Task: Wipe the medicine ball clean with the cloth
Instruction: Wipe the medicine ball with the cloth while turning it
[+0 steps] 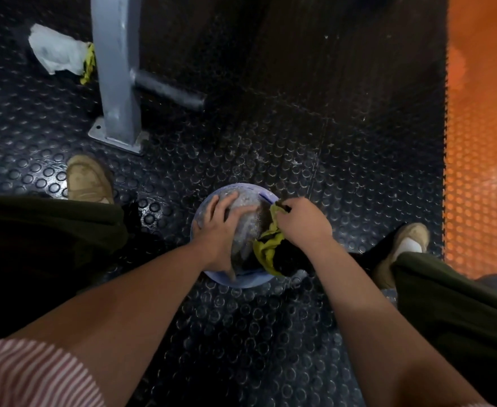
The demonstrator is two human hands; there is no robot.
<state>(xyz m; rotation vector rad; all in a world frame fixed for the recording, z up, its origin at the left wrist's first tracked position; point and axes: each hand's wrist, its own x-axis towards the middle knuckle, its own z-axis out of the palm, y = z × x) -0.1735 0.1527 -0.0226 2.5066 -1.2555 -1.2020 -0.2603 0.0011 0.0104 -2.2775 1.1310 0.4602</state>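
Observation:
A dusty grey and lilac medicine ball (pixel 246 227) sits on the black studded floor between my feet. My left hand (pixel 221 227) lies spread over its top left side, fingers straight, steadying it. My right hand (pixel 301 223) grips a yellow and black cloth (pixel 269 246) and presses it against the ball's right side. The cloth hangs bunched below my hand and hides the ball's lower right part.
A grey steel post (pixel 116 71) bolted to the floor stands at the back left, with a dark bar (pixel 168 89) jutting from it. A white crumpled rag (pixel 58 51) lies behind it. An orange studded floor strip (pixel 482 142) runs along the right. My shoes (pixel 88 179) flank the ball.

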